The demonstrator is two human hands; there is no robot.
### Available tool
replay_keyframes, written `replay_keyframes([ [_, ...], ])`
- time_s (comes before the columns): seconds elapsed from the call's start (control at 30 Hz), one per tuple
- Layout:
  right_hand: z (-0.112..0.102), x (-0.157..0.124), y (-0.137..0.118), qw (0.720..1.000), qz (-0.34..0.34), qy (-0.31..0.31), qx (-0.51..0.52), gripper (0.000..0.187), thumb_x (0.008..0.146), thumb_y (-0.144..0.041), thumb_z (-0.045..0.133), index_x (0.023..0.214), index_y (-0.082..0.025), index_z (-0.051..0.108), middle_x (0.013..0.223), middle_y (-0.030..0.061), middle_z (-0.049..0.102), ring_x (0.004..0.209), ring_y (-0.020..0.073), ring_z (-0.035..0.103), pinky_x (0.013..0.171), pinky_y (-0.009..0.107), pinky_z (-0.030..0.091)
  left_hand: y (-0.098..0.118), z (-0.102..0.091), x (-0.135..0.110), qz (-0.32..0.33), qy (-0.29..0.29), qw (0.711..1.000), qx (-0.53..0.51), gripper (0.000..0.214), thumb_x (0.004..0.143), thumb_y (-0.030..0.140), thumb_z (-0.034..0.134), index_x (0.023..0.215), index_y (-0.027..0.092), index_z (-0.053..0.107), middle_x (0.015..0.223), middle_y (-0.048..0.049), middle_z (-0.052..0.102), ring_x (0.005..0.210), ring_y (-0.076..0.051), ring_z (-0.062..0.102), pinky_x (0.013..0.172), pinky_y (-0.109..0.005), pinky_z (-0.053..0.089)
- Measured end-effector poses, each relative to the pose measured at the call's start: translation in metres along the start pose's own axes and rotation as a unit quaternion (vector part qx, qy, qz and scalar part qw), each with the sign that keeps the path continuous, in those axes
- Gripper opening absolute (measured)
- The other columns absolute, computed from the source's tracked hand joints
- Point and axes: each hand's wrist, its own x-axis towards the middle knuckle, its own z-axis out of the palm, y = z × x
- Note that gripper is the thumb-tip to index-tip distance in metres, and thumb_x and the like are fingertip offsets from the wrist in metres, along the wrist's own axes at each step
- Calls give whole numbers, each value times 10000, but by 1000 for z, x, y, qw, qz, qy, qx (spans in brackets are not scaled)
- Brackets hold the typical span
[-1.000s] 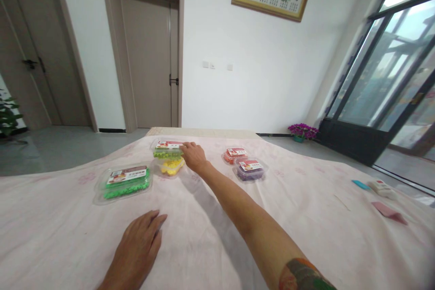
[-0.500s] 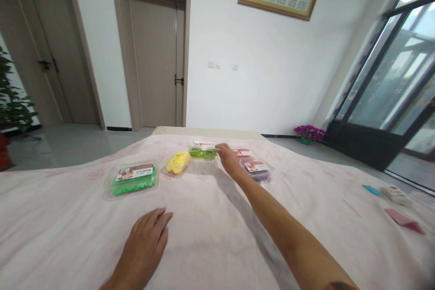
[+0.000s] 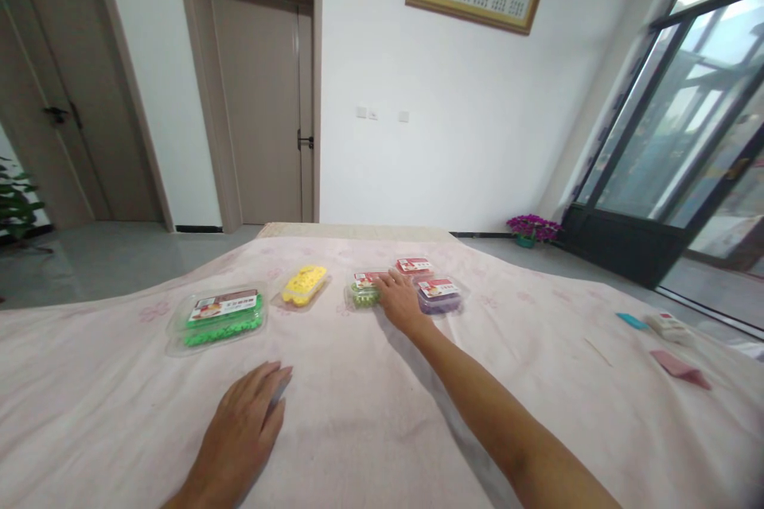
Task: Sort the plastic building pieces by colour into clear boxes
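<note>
My right hand (image 3: 399, 300) reaches forward over the right edge of a clear plastic box of light green pieces (image 3: 365, 297). Its fingers lie over the lid and partly hide the label; the thumb's grip is hard to see. This box rests on the pink-white cloth (image 3: 340, 413). Just right of the hand is a box with purple contents (image 3: 442, 298), and behind it a red-labelled box (image 3: 414, 265). My left hand (image 3: 242, 421) lies palm down on the cloth, fingers stretched, holding nothing. Nearest to it is a box of bright green pieces (image 3: 224, 320); farther off sits a yellow-filled box (image 3: 304, 286).
Toward the right side of the cloth lie a blue item (image 3: 631, 321), a small white box (image 3: 668, 328), a pink folded cloth (image 3: 680, 370) and a thin stick (image 3: 598, 351). Beyond the table stand a white wall, doors and a pot of purple flowers (image 3: 533, 229).
My right hand has brought the light green box down and to the right, from a tilted, raised pose to flat on the cloth beside the purple box. My left hand stays on the cloth.
</note>
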Motion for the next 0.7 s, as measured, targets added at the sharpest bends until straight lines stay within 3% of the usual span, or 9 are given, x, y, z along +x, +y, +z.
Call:
replay_keyframes([
  [0.17, -2, 1, 1, 998, -39, -48, 16, 426, 1002, -143, 396, 1386, -273, 529, 1385, 71, 599, 1272, 210, 502, 1073, 378, 345, -6, -3, 10, 19, 71, 997, 14, 433, 895, 297, 498, 1300, 226, 634, 1363, -94, 624, 1300, -271, 535, 1120, -470, 413],
  [0.33, -2, -24, 13, 996, -70, -20, 50, 439, 998, -153, 423, 1403, -281, 535, 1429, 49, 576, 1300, 202, 493, 1104, 377, 351, -9, -17, 76, 6, 56, 998, 42, 468, 913, 316, 465, 1343, 165, 575, 1387, -121, 586, 1312, -264, 510, 1160, -429, 347],
  [0.43, -1, -45, 14, 995, -67, 18, 70, 484, 967, -118, 436, 1415, -271, 539, 1454, 58, 558, 1349, 198, 459, 1157, 388, 312, -3, -23, 133, -23, 6, 996, 92, 554, 890, 369, 491, 1394, 143, 536, 1459, -164, 519, 1374, -289, 440, 1165, -429, 302],
  [0.53, 3, -70, 8, 994, -32, 77, 68, 565, 927, -121, 456, 1482, -222, 467, 1530, 95, 470, 1446, 227, 341, 1209, 443, 243, 2, -21, 184, -96, -57, 984, 139, 765, 840, 594, 527, 1485, 191, 449, 1550, -215, 398, 1443, -400, 315, 1138, -603, 210],
  [0.63, 10, -92, 3, 991, 22, 115, 63, 602, 905, -140, 451, 1504, -198, 434, 1582, 95, 391, 1481, 240, 268, 1225, 461, 215, -3, -10, 221, -171, -142, 962, 161, 953, 747, 730, 560, 1529, 212, 390, 1579, -277, 319, 1428, -488, 294, 1067, -710, 162],
  [0.7, 14, -100, 1, 988, 58, 130, 62, 590, 895, -134, 434, 1481, -196, 463, 1578, 89, 392, 1476, 247, 272, 1227, 461, 208, -12, 1, 238, -196, -182, 949, 166, 1018, 711, 774, 552, 1532, 196, 384, 1523, -303, 393, 1370, -505, 374, 1047, -728, 150],
])
